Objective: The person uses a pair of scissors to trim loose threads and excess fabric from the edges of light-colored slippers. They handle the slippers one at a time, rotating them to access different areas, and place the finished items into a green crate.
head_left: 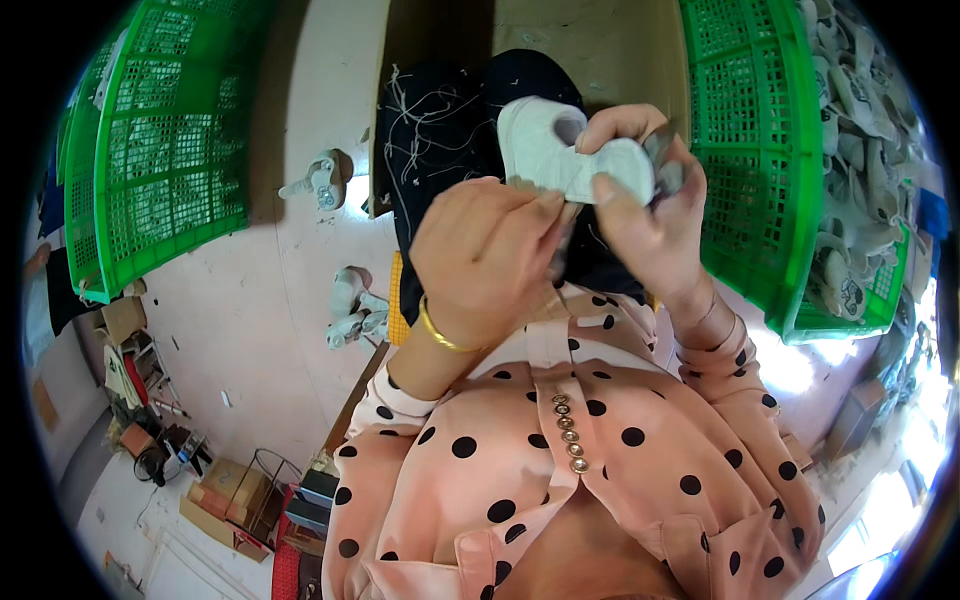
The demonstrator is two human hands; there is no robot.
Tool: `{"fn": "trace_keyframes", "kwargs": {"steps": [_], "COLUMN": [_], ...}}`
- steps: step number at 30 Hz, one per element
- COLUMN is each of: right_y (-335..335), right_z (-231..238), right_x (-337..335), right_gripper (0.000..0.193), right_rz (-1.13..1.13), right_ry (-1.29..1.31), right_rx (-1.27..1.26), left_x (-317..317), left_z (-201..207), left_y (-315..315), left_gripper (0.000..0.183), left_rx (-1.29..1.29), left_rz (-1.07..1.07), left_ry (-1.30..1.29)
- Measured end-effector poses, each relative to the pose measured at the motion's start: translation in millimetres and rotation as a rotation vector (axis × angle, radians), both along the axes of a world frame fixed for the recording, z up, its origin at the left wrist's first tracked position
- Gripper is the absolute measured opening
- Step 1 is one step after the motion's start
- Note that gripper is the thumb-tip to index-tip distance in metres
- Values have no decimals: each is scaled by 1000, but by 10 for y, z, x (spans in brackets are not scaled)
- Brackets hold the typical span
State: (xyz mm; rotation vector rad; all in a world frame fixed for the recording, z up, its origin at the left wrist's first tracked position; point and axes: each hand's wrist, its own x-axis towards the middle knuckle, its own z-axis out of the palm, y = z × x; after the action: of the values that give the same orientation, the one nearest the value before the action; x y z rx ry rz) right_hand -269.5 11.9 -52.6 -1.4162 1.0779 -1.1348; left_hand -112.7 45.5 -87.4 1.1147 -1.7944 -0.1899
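Observation:
A small white shoe (540,150) is held over my dark-trousered lap, its rounded end toward the right. My right hand (660,200) grips that end, thumb on the near face and fingers around the far side. A blurred grey piece (668,165) shows between its fingers; I cannot tell what it is. My left hand (485,250), with a gold bangle at the wrist, is closed, fingertips pinched at the shoe's lower edge. What sits in that pinch is hidden. Loose white threads (425,110) lie across my left trouser leg.
Green plastic crates (175,150) stand at the left. Another green crate (760,130) at the right is beside a heap of small whitish shoes (855,90). A shoe (326,180) and several more (355,305) lie on the pale floor. Cardboard boxes (230,495) stand lower left.

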Motion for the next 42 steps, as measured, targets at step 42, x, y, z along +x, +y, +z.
{"fn": "trace_keyframes", "kwargs": {"steps": [42], "right_y": [25], "right_z": [-691], "right_x": [-111], "right_gripper": [27], "right_rz": [113], "right_ry": [-692], "right_rx": [1029], "left_x": [101], "left_z": [-304], "left_y": [102], "left_gripper": [14], "left_rx": [673], "left_rz": [-55], "left_ry": [364]}}
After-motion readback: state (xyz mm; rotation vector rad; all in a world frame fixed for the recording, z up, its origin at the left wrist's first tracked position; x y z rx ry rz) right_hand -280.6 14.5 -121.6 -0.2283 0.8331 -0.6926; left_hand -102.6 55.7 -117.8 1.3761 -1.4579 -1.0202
